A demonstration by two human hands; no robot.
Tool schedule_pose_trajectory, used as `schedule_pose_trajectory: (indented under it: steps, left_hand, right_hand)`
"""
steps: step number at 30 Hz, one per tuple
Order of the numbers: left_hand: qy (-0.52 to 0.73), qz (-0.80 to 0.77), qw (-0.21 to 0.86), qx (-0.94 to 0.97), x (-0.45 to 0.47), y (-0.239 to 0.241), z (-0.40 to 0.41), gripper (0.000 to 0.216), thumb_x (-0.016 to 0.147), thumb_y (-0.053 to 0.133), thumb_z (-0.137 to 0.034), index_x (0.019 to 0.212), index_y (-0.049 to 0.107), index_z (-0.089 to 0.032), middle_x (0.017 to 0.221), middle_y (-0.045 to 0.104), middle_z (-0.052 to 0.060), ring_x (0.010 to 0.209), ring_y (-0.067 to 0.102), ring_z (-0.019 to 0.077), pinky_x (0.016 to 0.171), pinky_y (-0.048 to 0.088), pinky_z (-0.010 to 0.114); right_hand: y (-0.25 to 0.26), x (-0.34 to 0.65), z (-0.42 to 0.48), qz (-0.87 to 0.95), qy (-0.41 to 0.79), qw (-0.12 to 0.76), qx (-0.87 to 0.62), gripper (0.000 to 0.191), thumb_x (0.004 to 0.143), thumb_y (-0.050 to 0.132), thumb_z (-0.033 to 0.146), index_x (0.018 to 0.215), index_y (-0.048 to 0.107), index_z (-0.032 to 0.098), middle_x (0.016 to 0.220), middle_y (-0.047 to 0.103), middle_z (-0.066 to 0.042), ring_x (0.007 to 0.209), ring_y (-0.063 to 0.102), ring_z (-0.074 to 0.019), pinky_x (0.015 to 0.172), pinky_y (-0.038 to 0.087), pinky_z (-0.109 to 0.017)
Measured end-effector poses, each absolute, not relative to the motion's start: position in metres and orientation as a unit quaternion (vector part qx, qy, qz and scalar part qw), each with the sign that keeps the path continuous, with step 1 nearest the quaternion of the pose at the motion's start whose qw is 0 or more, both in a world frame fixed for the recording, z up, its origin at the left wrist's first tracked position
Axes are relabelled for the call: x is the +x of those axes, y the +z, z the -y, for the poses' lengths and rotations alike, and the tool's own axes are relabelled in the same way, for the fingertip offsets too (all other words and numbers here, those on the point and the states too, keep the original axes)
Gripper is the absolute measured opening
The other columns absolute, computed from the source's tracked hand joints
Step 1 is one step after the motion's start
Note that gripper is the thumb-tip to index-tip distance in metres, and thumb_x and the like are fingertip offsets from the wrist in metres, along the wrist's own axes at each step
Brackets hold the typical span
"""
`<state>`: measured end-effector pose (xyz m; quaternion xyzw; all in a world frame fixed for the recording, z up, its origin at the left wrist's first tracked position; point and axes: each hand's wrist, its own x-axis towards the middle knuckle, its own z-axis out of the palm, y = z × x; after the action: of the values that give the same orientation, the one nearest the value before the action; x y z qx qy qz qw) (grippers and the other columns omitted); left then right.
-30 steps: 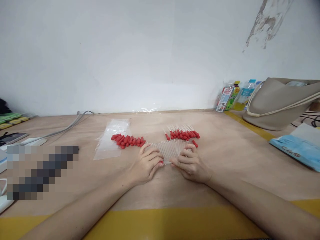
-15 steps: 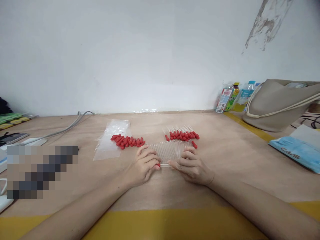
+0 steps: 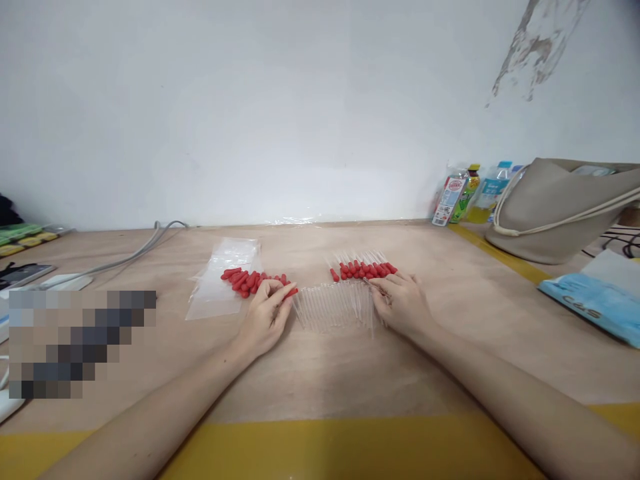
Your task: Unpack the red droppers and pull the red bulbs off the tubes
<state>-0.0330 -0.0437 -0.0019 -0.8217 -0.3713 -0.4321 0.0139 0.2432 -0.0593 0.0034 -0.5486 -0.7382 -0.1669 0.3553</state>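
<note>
A row of clear glass tubes (image 3: 331, 307) lies on the brown table (image 3: 320, 373) between my hands. To its left, loose red rubber caps (image 3: 247, 280) are piled at the edge of a clear plastic bag (image 3: 224, 277). My left hand (image 3: 266, 315) rests at this pile, its fingertips pinching one red cap. Behind the row lie tubes fitted with red caps (image 3: 364, 269). My right hand (image 3: 401, 305) sits at the row's right end, just in front of those capped tubes, fingers closed on a thin glass tube.
A beige bag (image 3: 555, 207) and drink bottles (image 3: 470, 193) stand at the back right. A blue tissue pack (image 3: 595, 300) lies at the right. A grey cable (image 3: 135, 253) and small devices (image 3: 25, 275) lie on the left. A yellow strip (image 3: 320, 447) marks the near edge.
Both hands left the near end of the tube row, where they held a tube and cap together. The left went back-left to the cap pile; the right went back-right to the capped tubes.
</note>
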Motion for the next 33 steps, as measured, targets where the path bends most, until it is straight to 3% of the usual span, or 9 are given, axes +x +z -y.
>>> schedule_pose_trajectory:
  steps: [7,14,18,23,28,30,33]
  left_hand:
    - [-0.429,0.379,0.019,-0.82,-0.032,0.002,0.045,0.032,0.084,0.042,-0.015,0.114,0.05,-0.021,0.089,0.047,0.004,0.086,0.048,0.015,0.077,0.044,0.031]
    - [-0.433,0.36,0.027,-0.826,-0.023,0.008,0.051,0.01,0.08,0.051,-0.02,0.09,0.048,-0.018,0.079,0.053,0.002,0.072,0.05,0.0132,0.065,0.043,0.026]
    - [-0.404,0.327,0.062,-0.852,-0.01,0.005,0.055,0.011,0.079,0.055,-0.026,0.085,0.05,-0.018,0.077,0.057,0.002,0.074,0.049,0.0158,0.069,0.039,0.03]
    - [-0.384,0.311,0.072,-0.866,0.019,0.003,0.059,0.013,0.08,0.054,-0.031,0.075,0.051,-0.018,0.072,0.059,0.002,0.074,0.05,0.0166,0.071,0.036,0.032]
    - [-0.386,0.284,0.073,-0.874,0.041,0.003,0.059,0.015,0.08,0.053,-0.033,0.075,0.051,-0.019,0.073,0.061,0.001,0.075,0.051,0.0167,0.07,0.035,0.031]
    - [-0.381,0.28,0.057,-0.879,0.046,0.005,0.058,0.021,0.078,0.055,-0.04,0.081,0.051,-0.019,0.081,0.062,0.003,0.08,0.052,0.0177,0.073,0.036,0.032]
    - [-0.36,0.263,0.038,-0.894,0.052,0.008,0.058,0.051,0.064,0.061,-0.058,0.094,0.049,-0.018,0.101,0.058,0.008,0.092,0.05,0.0217,0.08,0.035,0.035]
  right_hand:
    - [0.001,0.237,0.063,0.764,-0.166,0.317,-0.537,0.02,0.079,0.049,0.025,0.085,0.067,0.021,0.072,0.064,-0.003,0.077,0.051,-0.0172,0.073,0.024,-0.033]
    - [0.007,0.236,0.068,0.787,-0.122,0.31,-0.519,0.037,0.077,0.05,0.052,0.09,0.065,0.021,0.079,0.063,-0.004,0.079,0.05,-0.0189,0.072,0.025,-0.034]
    - [0.01,0.234,0.067,0.777,-0.091,0.357,-0.51,0.03,0.081,0.048,0.045,0.088,0.065,0.022,0.076,0.063,-0.003,0.076,0.051,-0.0169,0.073,0.025,-0.033]
    - [0.011,0.229,0.069,0.825,-0.004,0.368,-0.429,0.029,0.082,0.051,0.039,0.105,0.06,0.024,0.092,0.065,-0.003,0.081,0.051,-0.0161,0.076,0.029,-0.033]
    - [0.012,0.229,0.068,0.838,0.051,0.365,-0.403,0.018,0.084,0.049,0.031,0.089,0.065,0.026,0.077,0.066,0.0,0.077,0.052,-0.0144,0.078,0.032,-0.034]
    - [0.013,0.238,0.063,0.826,0.082,0.387,-0.401,0.017,0.083,0.05,0.031,0.085,0.065,0.025,0.076,0.066,0.0,0.076,0.054,-0.0142,0.078,0.035,-0.033]
    - [0.014,0.26,0.049,0.735,0.149,0.467,-0.468,0.022,0.079,0.051,0.037,0.084,0.063,0.019,0.078,0.067,-0.003,0.069,0.057,-0.0143,0.066,0.041,-0.028]
